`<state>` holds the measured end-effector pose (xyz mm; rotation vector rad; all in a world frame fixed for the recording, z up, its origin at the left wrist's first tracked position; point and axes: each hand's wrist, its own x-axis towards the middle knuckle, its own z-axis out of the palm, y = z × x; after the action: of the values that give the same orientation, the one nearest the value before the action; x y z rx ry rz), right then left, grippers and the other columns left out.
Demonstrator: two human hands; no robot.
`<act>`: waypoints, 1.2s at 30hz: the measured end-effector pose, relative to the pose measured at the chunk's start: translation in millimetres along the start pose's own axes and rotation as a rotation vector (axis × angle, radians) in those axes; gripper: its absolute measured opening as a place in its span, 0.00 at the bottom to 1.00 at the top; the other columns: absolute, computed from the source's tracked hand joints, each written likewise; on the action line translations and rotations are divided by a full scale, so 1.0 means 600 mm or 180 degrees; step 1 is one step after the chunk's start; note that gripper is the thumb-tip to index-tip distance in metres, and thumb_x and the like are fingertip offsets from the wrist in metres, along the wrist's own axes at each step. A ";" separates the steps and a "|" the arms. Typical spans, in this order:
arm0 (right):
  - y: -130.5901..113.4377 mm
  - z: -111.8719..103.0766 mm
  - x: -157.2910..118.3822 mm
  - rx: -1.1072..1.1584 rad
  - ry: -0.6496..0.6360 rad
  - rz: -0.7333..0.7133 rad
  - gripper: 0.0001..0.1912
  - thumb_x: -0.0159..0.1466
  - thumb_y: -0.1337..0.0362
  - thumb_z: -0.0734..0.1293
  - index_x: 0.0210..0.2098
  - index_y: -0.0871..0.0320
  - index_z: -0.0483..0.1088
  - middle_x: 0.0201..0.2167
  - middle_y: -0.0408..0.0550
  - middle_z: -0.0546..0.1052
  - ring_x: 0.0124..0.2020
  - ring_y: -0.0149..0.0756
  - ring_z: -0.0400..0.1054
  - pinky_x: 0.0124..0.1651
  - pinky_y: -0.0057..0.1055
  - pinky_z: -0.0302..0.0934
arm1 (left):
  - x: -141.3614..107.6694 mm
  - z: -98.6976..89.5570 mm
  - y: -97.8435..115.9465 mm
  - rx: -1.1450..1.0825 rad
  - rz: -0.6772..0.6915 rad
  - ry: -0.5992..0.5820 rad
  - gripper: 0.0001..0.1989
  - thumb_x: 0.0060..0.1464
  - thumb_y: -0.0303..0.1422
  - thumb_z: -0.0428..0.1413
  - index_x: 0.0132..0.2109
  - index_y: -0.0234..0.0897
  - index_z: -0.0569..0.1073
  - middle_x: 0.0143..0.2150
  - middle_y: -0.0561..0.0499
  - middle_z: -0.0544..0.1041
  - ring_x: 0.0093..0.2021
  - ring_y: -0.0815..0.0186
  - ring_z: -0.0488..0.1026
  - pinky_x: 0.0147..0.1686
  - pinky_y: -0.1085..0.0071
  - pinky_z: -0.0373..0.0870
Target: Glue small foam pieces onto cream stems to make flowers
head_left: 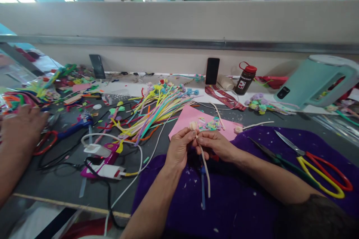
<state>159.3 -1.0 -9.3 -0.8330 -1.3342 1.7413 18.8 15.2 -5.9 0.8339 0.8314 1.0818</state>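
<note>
Both my hands meet above the purple cloth (224, 209), near the pink sheet (182, 121). Between the fingertips of my left hand (179, 147) is a cream pipe-cleaner flower (193, 125), its head pointing up. My right hand (217, 143) pinches the flower just below its head, where the cream stem (206, 171) hangs down. Under my hands a blue tool, partly hidden, lies on the cloth with a translucent glue stick (203, 194) showing. Small pastel scraps (211, 124) and another cream flower (238, 130) lie on or beside the pink sheet.
Red-and-yellow scissors (322, 168) and dark-green-handled scissors (286, 164) lie on the right. Bundled pipe-cleaner flowers (157, 112), a pink power strip (102, 162) and cords spread leftward. Another person's hand (24, 123) is at far left. Behind stand a bottle (245, 80) and a kettle (316, 80).
</note>
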 end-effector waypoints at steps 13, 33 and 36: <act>-0.056 -0.031 -0.008 -0.0647 0.0862 -0.0585 0.09 0.55 0.59 0.67 0.31 0.60 0.69 0.20 0.40 0.70 0.15 0.24 0.61 0.17 0.21 0.49 | -0.007 0.004 0.019 0.0057 -0.0348 -0.0503 0.07 0.37 0.31 0.60 0.26 0.31 0.77 0.26 0.49 0.75 0.26 0.69 0.68 0.29 0.74 0.64; -0.045 -0.020 -0.005 -0.0273 0.0845 -0.0615 0.11 0.52 0.60 0.69 0.25 0.60 0.65 0.15 0.37 0.66 0.12 0.23 0.57 0.15 0.21 0.47 | -0.012 0.007 0.018 0.0244 -0.0548 -0.0565 0.07 0.34 0.30 0.61 0.25 0.31 0.78 0.24 0.47 0.75 0.23 0.69 0.67 0.26 0.73 0.62; -0.047 -0.020 -0.005 -0.0296 0.0821 -0.0639 0.10 0.52 0.60 0.68 0.25 0.60 0.65 0.15 0.36 0.66 0.13 0.22 0.57 0.15 0.21 0.47 | -0.012 0.005 0.018 0.0226 -0.0533 -0.0566 0.06 0.34 0.30 0.61 0.25 0.31 0.78 0.24 0.47 0.75 0.23 0.69 0.67 0.26 0.73 0.63</act>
<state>176.3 6.4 15.3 -0.9085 -1.2838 1.3758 15.6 10.3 6.0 0.8900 0.7783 0.8223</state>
